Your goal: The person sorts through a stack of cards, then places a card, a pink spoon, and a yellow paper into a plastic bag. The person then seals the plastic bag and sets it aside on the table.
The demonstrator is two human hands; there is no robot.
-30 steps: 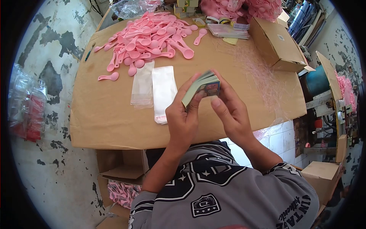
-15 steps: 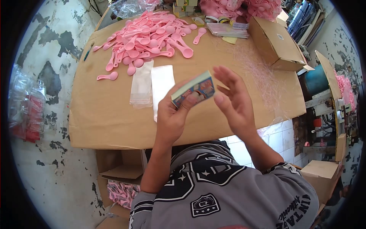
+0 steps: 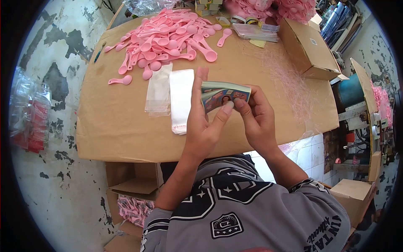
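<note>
A stack of thin printed cards is held in the air over the near middle of the counter, whose top wears a matte brown sheet, smooth but for faint creases. The cards look like stiff, slightly shiny paper, cut to a rectangle and bowed together in a gentle curve; their pale edges form fine layered lines along the far side, spreading a little toward the left end. The stack's long axis runs roughly left to right, with the printed face turned to the near side. That face is mostly blue with reddish patches and a small picture, its lettering too small to read.

The left hand keeps its fingers behind the left end, stretched toward the far side, with the thumb on the printed face. The right hand bends its fingers around the right end, its thumb on the face close to the other thumb. Each grip is parted only by the stack between thumb and fingers.

Left of the hands lie flat, smooth white sleeves, long from near to far, beside clear plastic bags. Farther off is a heap of round-bowled pink spoons. To the far right stand a cardboard box and, nearer, a tangle of fine pinkish strands.
</note>
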